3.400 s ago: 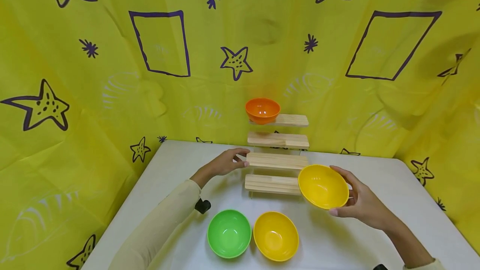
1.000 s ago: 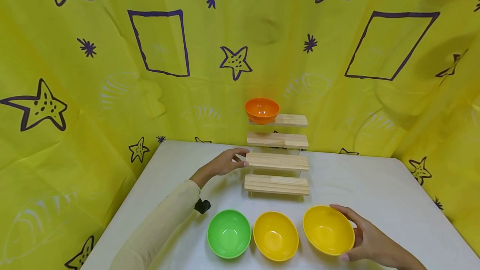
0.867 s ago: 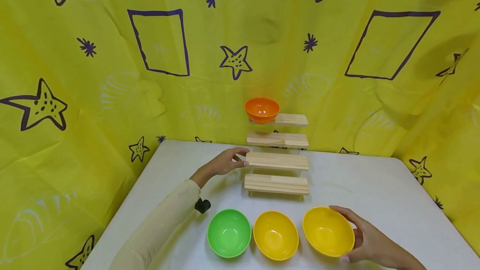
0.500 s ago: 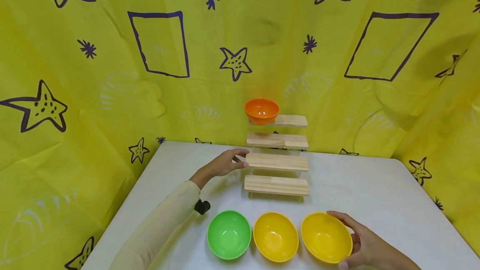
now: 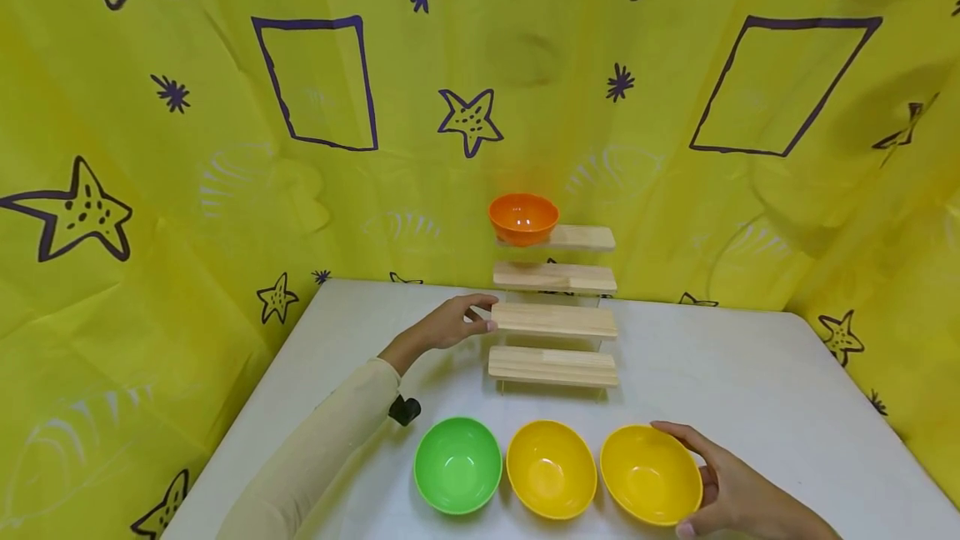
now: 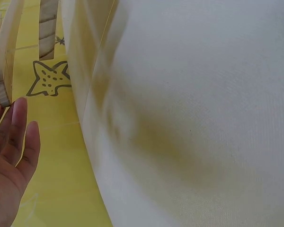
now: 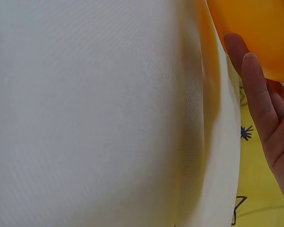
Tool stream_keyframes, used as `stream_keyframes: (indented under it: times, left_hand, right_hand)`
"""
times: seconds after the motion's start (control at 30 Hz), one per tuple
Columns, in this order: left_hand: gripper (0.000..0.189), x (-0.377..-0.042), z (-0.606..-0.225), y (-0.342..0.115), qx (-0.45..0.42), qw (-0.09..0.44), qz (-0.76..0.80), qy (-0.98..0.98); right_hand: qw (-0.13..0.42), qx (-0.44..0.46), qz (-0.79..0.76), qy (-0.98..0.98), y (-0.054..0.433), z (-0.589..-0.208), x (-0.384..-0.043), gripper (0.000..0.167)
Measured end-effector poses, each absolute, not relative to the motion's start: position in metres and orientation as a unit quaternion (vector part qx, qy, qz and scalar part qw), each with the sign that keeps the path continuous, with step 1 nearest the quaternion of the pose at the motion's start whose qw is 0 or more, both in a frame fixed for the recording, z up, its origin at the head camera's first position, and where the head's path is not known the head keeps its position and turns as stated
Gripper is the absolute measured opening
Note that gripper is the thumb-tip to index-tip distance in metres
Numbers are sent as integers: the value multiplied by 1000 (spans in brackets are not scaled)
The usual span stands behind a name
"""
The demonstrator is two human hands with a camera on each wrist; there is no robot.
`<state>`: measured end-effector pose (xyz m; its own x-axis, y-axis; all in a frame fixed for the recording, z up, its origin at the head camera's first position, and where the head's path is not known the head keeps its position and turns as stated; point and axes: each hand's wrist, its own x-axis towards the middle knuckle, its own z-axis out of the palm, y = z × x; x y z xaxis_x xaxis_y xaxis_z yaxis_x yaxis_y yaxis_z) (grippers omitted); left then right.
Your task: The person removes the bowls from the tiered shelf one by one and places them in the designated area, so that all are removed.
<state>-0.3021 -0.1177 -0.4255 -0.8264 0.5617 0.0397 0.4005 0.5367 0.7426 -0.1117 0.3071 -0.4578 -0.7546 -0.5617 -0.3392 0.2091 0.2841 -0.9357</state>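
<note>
A stepped display stand with several wooden shelves rises at the middle back of the table. My left hand grips the left end of one of its middle shelves between thumb and fingers; the left wrist view shows fingertips at that shelf end. At front right, my right hand holds a yellow bowl by its right side, thumb near the front and fingers behind. Whether the bowl's base touches the table I cannot tell. Left of it stand another yellow bowl and a green bowl.
An orange bowl sits on the left part of the top shelf. The white table is enclosed by a yellow curtain with starfish drawings. A dark wrist device shows below the left sleeve.
My right hand has brought the yellow bowl from beside the lowest shelf down toward the front, then slightly left, in line with the other two. The left hand has stayed on the shelf.
</note>
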Motion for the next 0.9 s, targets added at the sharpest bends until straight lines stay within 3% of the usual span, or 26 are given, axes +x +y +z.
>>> stream_keyframes:
  times: [0.17, 0.33, 0.63, 0.9]
  left_hand:
    - [54, -302, -424, -118, 271, 100, 395, 872]
    - [53, -301, -424, -118, 271, 102, 395, 872]
    - [53, -301, -425, -117, 273, 103, 396, 871]
    - [53, -300, -424, -116, 273, 106, 400, 869]
  right_hand:
    - [313, -136, -569, 749, 307, -457, -114, 92]
    - [348, -122, -601, 709, 308, -458, -111, 85]
    - [343, -111, -599, 715, 307, -462, -109, 92]
    - [354, -124, -612, 696, 307, -464, -109, 78]
